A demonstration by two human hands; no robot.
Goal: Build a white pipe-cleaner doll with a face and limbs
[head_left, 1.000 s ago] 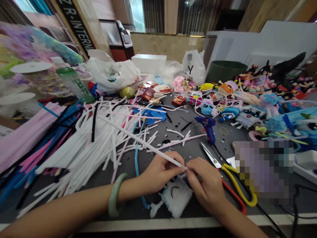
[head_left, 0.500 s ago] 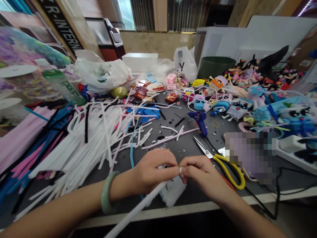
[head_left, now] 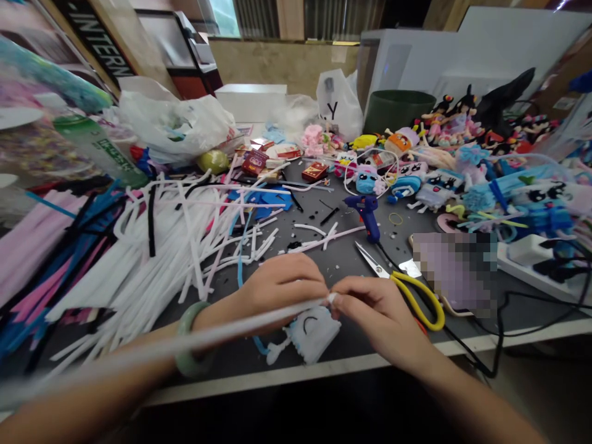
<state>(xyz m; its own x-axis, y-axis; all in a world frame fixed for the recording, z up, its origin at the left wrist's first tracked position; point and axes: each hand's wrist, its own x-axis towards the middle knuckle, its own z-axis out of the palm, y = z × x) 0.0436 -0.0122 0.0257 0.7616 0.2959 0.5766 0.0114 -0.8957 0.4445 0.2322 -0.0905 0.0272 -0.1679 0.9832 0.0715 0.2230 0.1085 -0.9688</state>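
A long white fuzzy stem [head_left: 222, 325] runs from my fingertips across my left forearm to the lower left, blurred at its near end. My left hand [head_left: 287, 290] is closed on it close to its tip. Touching the same small white end, my right hand [head_left: 370, 311] pinches with thumb and forefinger. Under my hands a pale, square fuzzy doll piece [head_left: 313, 333] with a dark curved line lies near the table's front edge. Yellow-handled scissors [head_left: 419, 299] lie to the right of my right hand. Beyond them rests a blue glue gun [head_left: 367, 219].
White stems [head_left: 157, 246] are heaped at the left beside pink, blue and black ones. Finished dolls [head_left: 439, 188] crowd the back right. A phone [head_left: 453, 271], partly pixelated, and a power strip [head_left: 541, 265] with black cables sit at the right.
The stem's free end has swung up and to the left, now crossing over my left forearm. More of the pale doll piece shows. The whole view has shifted slightly.
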